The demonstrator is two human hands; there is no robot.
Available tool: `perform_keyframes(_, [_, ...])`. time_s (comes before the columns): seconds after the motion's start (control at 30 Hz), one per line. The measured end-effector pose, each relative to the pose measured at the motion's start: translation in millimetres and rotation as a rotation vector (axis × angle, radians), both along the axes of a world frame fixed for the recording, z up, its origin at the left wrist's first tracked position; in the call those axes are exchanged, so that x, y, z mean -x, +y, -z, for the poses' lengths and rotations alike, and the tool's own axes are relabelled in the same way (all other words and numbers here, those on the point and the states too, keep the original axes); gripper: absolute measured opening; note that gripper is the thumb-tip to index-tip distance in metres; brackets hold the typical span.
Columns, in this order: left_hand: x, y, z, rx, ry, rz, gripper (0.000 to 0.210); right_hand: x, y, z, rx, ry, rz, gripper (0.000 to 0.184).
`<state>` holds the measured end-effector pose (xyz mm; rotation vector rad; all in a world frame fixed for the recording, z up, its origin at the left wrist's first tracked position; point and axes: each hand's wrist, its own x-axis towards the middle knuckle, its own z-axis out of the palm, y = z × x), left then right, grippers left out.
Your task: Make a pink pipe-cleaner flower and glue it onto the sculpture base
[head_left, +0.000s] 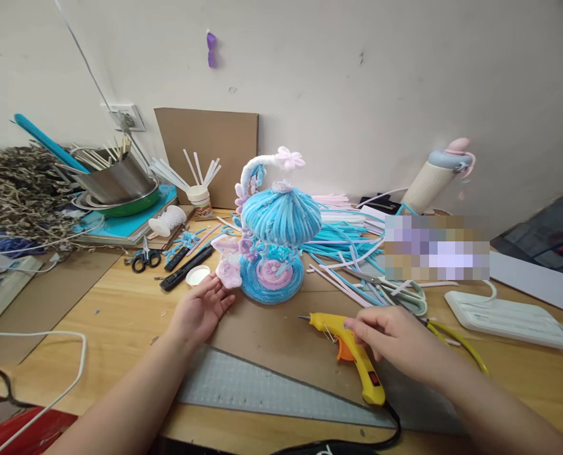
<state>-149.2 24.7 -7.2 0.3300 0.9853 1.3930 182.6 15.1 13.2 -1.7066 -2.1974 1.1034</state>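
Observation:
My left hand is palm up with its fingertips at the edge of a fuzzy pale pink flower, seemingly gripping it; part of the grip is hidden. Right beside it stands a lamp-shaped model made of pipe cleaners, with a pleated blue shade, a white curved stem topped by a pink flower, and a round blue base. My right hand has its fingers curled in over a yellow glue gun. Whatever lies between those fingers is hidden. The gun's nozzle points left, toward the model.
Blue pipe cleaners and scissors lie right of the model, near yellow-handled pliers and a white power strip. Leftward are black scissors, a black cutter and a white spool. A leaning bottle stands behind.

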Motion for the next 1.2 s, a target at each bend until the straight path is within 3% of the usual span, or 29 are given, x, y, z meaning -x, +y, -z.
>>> perform_keyframes(0.6, [-12,10,-4.4,0.036,0.200,-0.046,0.014,-5,3,2.9,0.028,0.085,0.009,0.049])
perform_keyframes(0.93, [-14,16,8.0,-0.088,0.503,-0.081,0.039,-8,6,5.6,0.012,0.040,0.004,0.049])
perform_keyframes(1.2, [-16,20,9.8,-0.145,0.778,-0.074,0.040,-9,6,7.0,0.006,0.028,-0.002,0.050])
